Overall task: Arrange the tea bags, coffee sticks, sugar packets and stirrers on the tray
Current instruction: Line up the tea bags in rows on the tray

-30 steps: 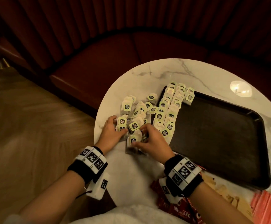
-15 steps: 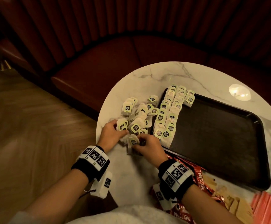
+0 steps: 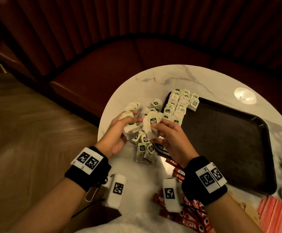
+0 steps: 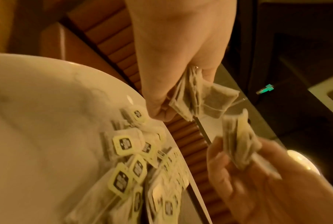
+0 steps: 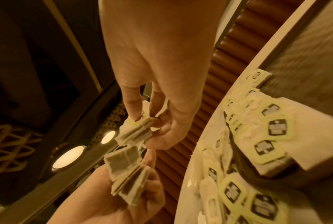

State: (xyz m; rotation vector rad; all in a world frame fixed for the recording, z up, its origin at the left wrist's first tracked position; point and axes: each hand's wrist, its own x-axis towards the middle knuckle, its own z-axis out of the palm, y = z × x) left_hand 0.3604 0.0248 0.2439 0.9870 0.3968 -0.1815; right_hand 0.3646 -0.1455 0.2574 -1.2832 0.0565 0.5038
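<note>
Both hands are now lifting off the table [image 3: 153, 174], each pinching a small stack of tea bags: left hand [image 3: 118, 132], right hand [image 3: 170, 138]. Loose bags [image 3: 143, 145] are lying left of the tray [image 3: 263, 132]; placed rows [image 3: 177, 105] are sitting on its left end. Likely squaring stacks next.

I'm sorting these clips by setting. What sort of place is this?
Probably a cafe, lounge or hotel seating corner. A curved red padded bench wraps a round marble table, which holds a black serving tray, a heap of tea bags and red coffee sticks.
</note>
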